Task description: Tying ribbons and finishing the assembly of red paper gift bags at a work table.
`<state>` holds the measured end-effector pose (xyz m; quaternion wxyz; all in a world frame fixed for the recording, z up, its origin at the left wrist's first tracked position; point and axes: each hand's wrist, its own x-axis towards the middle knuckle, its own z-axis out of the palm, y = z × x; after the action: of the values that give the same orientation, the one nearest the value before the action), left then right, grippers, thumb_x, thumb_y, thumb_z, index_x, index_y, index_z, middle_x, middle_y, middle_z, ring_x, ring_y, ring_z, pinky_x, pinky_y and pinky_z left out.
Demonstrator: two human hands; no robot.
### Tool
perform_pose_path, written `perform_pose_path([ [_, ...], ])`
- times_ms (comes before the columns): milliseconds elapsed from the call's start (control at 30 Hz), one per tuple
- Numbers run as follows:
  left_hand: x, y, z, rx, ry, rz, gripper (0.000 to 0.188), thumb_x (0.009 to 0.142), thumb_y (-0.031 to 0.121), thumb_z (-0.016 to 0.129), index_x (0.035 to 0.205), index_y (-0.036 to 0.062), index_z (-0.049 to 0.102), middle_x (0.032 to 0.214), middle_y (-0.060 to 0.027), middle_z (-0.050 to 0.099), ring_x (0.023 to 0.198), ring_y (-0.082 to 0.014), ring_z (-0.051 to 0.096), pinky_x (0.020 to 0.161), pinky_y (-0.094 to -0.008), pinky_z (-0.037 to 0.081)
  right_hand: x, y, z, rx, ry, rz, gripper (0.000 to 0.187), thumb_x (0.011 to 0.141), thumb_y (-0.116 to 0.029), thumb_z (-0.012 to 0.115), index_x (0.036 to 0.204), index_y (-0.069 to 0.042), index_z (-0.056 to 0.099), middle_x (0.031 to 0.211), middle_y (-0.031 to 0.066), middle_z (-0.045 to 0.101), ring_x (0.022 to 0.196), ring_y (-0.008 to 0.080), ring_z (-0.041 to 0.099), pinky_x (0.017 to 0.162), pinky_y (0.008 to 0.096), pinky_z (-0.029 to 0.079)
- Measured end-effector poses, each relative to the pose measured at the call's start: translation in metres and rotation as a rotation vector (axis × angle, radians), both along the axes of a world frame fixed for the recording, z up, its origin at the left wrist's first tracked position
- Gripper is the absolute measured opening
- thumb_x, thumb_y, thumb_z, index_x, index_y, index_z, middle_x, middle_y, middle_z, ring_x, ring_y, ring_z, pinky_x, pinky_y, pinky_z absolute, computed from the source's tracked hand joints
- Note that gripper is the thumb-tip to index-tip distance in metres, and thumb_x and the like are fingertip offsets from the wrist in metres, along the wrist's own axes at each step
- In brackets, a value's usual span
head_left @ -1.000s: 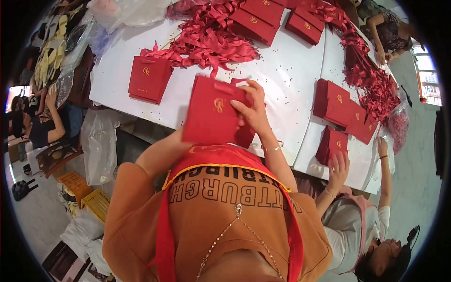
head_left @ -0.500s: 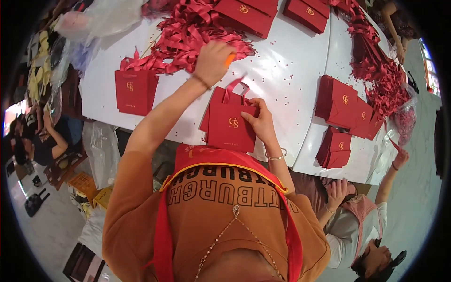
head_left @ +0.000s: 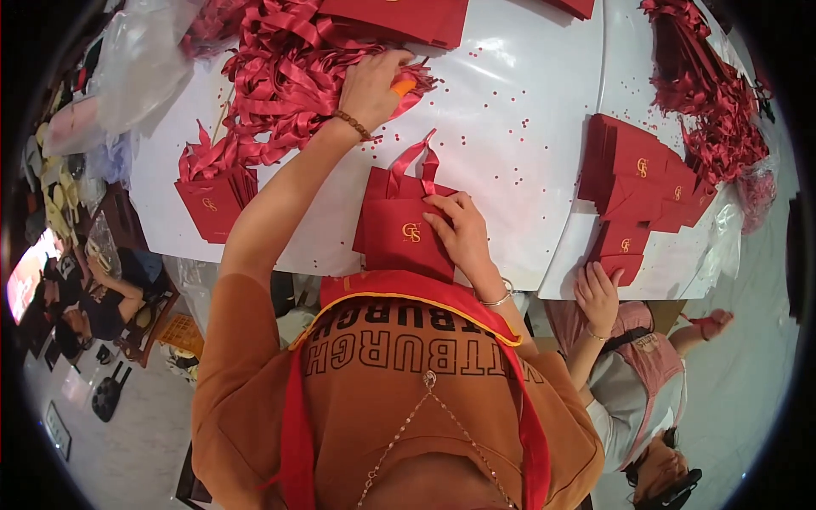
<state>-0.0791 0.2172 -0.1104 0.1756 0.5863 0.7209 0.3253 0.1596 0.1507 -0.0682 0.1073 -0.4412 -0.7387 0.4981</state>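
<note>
A stack of red paper gift bags [head_left: 391, 234] with gold lettering rests at the table edge against my apron. A red ribbon handle [head_left: 414, 161] stands up from its top. My right hand [head_left: 459, 229] grips the right side of the stack, thumb and fingertips on the front bag. Farther off, my left hand [head_left: 371, 89] reaches into a heap of loose red ribbons [head_left: 285, 81], fingers curled down. An orange piece [head_left: 403, 87] shows at its thumb side; whether it is held or worn I cannot tell. The left fingertips are partly hidden.
Another bag stack [head_left: 217, 204] stands at the left edge. More bags lie at the far side [head_left: 408, 21] and right [head_left: 637, 174]. A co-worker's hand [head_left: 597, 297] touches a bag at right. Small red dots scatter over the white table [head_left: 501, 221].
My left hand has moved a little left and farther into the ribbons. My right hand has slid slightly up the bag's side. The co-worker's hand has come onto a bag at right.
</note>
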Motion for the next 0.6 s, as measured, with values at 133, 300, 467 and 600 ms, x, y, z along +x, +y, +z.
perform_pose_path([
  [133,0.006,-0.01,0.012,-0.01,0.178,-0.023,0.011,0.075,0.013,0.061,0.085,0.0096,0.062,0.084,-0.0077,0.059,0.082,-0.0249,0.053,0.072,-0.0362,0.04,-0.003,-0.005,0.008,0.144,-0.11,0.029,0.023,0.07,-0.011,0.067,0.093,-0.01,0.062,0.093,0.0093,0.053,0.082,0.0265,0.052,0.069,0.0349,0.041],
  [300,0.0,-0.032,0.048,0.233,-0.247,0.037,0.008,0.071,-0.001,0.058,0.077,0.0041,0.057,0.091,-0.0078,0.06,0.082,-0.0211,0.056,0.069,-0.0339,0.044,-0.013,-0.004,0.018,0.603,-0.091,0.111,0.024,0.068,-0.015,0.068,0.091,-0.01,0.063,0.099,0.0078,0.052,0.088,0.0257,0.048,0.075,0.0357,0.037],
  [467,0.0,-0.091,0.109,0.015,-1.028,0.078,0.018,0.082,0.001,0.047,0.1,0.0027,0.05,0.085,-0.0082,0.059,0.059,-0.0079,0.049,0.052,-0.0193,0.037,-0.039,-0.01,0.002,0.626,0.034,0.201,0.028,0.068,-0.018,0.069,0.094,-0.01,0.061,0.097,0.0053,0.053,0.085,0.0251,0.047,0.073,0.0363,0.037],
  [600,0.006,-0.141,0.09,-0.397,-1.051,0.1,0.022,0.083,-0.001,0.048,0.105,0.0023,0.05,0.078,-0.0063,0.057,0.062,-0.0079,0.051,0.058,-0.0197,0.042,-0.045,-0.009,0.0,0.553,-0.122,0.33,0.028,0.068,-0.022,0.067,0.09,-0.008,0.059,0.093,0.0062,0.054,0.089,0.0237,0.049,0.075,0.0365,0.037],
])
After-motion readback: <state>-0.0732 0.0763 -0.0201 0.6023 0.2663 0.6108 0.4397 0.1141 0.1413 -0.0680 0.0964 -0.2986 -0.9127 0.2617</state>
